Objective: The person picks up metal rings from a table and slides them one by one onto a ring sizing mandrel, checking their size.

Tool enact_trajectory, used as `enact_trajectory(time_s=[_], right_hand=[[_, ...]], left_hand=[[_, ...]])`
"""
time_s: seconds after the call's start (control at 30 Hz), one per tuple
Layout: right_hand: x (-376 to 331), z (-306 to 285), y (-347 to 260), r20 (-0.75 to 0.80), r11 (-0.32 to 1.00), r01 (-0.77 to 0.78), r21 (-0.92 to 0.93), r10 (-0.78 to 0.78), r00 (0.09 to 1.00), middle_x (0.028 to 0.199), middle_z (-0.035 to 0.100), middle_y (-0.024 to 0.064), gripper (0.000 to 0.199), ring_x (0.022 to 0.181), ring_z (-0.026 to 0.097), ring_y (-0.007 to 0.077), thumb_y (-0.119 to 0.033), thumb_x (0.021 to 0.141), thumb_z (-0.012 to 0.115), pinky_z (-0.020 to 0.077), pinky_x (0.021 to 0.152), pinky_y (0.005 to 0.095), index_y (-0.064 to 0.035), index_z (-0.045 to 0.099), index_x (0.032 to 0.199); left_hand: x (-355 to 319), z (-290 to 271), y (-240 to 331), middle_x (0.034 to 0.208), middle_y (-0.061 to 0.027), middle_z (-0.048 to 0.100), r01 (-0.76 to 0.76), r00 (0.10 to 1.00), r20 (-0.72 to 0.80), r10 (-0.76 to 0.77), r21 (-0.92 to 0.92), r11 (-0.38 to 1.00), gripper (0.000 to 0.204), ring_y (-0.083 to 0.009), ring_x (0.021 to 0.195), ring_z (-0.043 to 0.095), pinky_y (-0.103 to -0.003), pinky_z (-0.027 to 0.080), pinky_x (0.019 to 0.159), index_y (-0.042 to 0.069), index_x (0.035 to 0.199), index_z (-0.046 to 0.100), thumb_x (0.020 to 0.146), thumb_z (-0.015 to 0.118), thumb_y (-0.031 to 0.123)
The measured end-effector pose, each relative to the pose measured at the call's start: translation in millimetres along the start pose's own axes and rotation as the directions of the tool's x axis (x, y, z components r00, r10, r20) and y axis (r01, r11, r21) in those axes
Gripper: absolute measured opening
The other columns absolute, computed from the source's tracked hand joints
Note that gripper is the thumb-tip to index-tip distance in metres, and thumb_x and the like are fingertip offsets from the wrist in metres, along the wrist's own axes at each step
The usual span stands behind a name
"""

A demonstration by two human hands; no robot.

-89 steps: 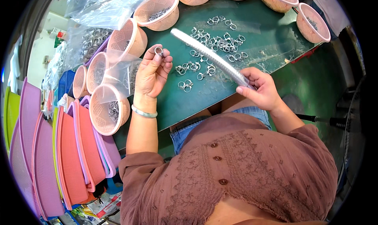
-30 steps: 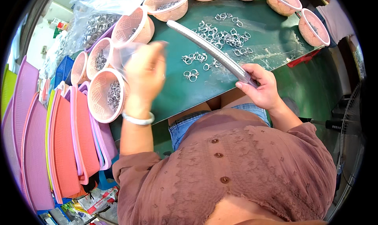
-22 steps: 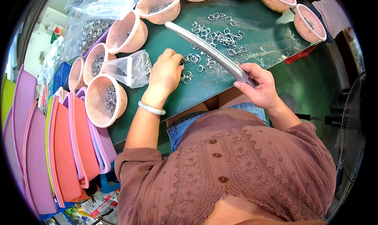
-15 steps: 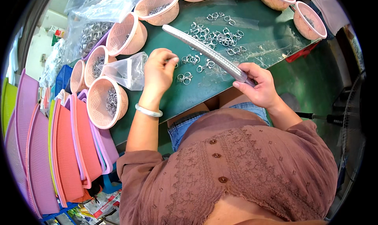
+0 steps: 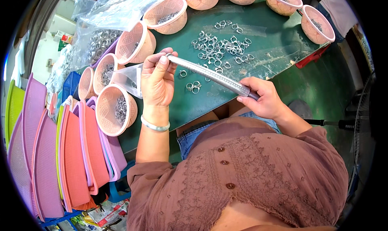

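Right hand (image 5: 262,99) has a closed grip around the near end of a long metal rod (image 5: 210,74), and the left hand (image 5: 157,80) pinches its far tip. Loose metal rings (image 5: 220,49) sit on the green bench (image 5: 262,41) just beyond both grips, pink baskets (image 5: 117,109) left of them.

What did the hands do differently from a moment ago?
The left hand came up off the green table, where it was picking among the loose rings, and now pinches the tip of the metal rod. The right hand kept gripping the rod's other end. The pink baskets stayed put.
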State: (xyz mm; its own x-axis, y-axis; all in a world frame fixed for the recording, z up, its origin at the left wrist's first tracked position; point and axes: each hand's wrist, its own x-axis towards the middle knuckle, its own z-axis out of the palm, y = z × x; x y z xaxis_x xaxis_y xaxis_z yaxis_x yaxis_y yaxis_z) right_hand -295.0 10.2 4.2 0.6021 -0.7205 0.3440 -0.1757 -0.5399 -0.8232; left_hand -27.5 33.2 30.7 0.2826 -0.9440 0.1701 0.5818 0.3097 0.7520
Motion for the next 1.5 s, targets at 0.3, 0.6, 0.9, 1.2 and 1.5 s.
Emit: enact_trajectory(time_s=[0.3, 0.6, 0.9, 1.2, 1.5], right_hand=[[-1, 1, 2, -0.027, 0.997, 0.067, -0.025, -0.068, 0.997, 0.076, 0.056, 0.0116, 0.028, 0.063, 0.056, 0.0250, -0.005, 0.068, 0.068, 0.0443, 0.057, 0.0303, 0.0000, 0.056, 0.093], [1, 5, 2, -0.036, 0.994, 0.099, -0.040, -0.101, 0.994, 0.076, 0.057, 0.0122, 0.028, 0.063, 0.056, 0.0261, -0.006, 0.068, 0.068, 0.0445, 0.057, 0.0310, 0.0002, 0.056, 0.093], [0, 4, 2, -0.013, 0.996, 0.088, -0.029, -0.088, 0.996, 0.076, 0.057, 0.0119, 0.028, 0.064, 0.057, 0.0255, -0.005, 0.068, 0.068, 0.0446, 0.058, 0.0302, 0.0007, 0.056, 0.093], [-1, 0, 0, -0.016, 0.999, 0.037, 0.036, -0.036, 0.999, 0.076, 0.057, 0.0107, 0.027, 0.062, 0.056, 0.0220, -0.005, 0.069, 0.068, 0.0444, 0.056, 0.0281, 0.0004, 0.056, 0.093], [-5, -6, 7, -0.162, 0.989, 0.009, 0.145, 0.015, 0.987, 0.071, 0.055, 0.0050, 0.028, 0.058, 0.049, 0.0093, -0.002, 0.071, 0.068, 0.0399, 0.053, 0.0219, -0.0002, 0.055, 0.096]], left_hand=[[-18, 19, -11, 0.102, -0.0111, 0.058, -0.005, 1.000, 0.024, 0.002, 0.117, 0.993, 0.029, -0.0202, 0.095, 0.057, -0.029, 0.046, 0.084, 0.000, 0.109, 0.052, 0.081, 0.058, 0.001], [-25, 3, -23, 0.104, -0.0098, 0.058, 0.163, 0.970, 0.157, -0.184, 0.137, 0.977, 0.029, -0.0159, 0.089, 0.055, -0.027, 0.044, 0.080, 0.000, 0.108, 0.056, 0.079, 0.062, 0.003], [-26, 2, -23, 0.097, -0.0062, 0.059, 0.207, 0.964, 0.149, -0.221, 0.103, 0.973, 0.029, -0.0119, 0.086, 0.055, -0.023, 0.044, 0.080, -0.001, 0.106, 0.056, 0.078, 0.062, -0.001], [-17, 8, -25, 0.095, -0.0054, 0.058, 0.158, 0.971, 0.160, -0.180, 0.142, 0.977, 0.025, -0.0130, 0.082, 0.055, -0.024, 0.044, 0.076, 0.000, 0.105, 0.055, 0.081, 0.059, 0.004], [95, 17, 18, 0.089, -0.0056, 0.055, -0.239, 0.915, -0.064, 0.398, 0.710, 0.663, 0.028, -0.0102, 0.071, 0.053, -0.021, 0.043, 0.061, 0.000, 0.111, 0.050, 0.085, 0.053, 0.009]])
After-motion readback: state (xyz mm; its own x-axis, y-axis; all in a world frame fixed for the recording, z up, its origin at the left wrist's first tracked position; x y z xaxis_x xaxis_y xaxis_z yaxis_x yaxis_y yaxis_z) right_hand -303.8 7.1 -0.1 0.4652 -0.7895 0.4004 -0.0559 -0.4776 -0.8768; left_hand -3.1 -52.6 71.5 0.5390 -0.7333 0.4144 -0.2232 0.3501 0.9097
